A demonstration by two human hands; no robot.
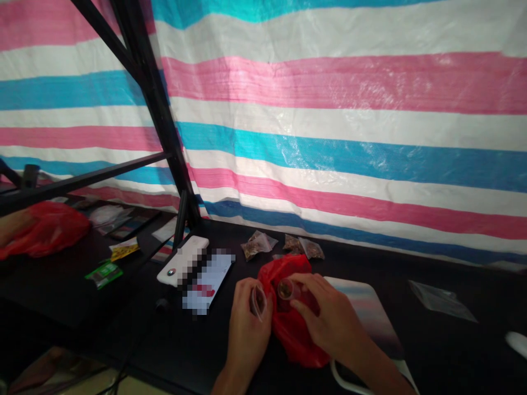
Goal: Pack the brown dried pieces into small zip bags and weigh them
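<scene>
My left hand is closed around a small clear zip bag, its mouth spread open and something brown inside. In my right hand a small clear plastic cup is tilted toward that bag, and brown bits show in it. Beneath and between both hands lies a crumpled red plastic bag, whose inside is mostly hidden. Just behind it are several filled zip bags of brown bits. Partly under my right forearm sits a flat, shiny white-edged device.
A white phone-like device and a blurred-out white sheet or screen lie left. An unfilled clear bag is at right. Beyond the black frame post, another person's hand touches a red bag near small green and yellow packets.
</scene>
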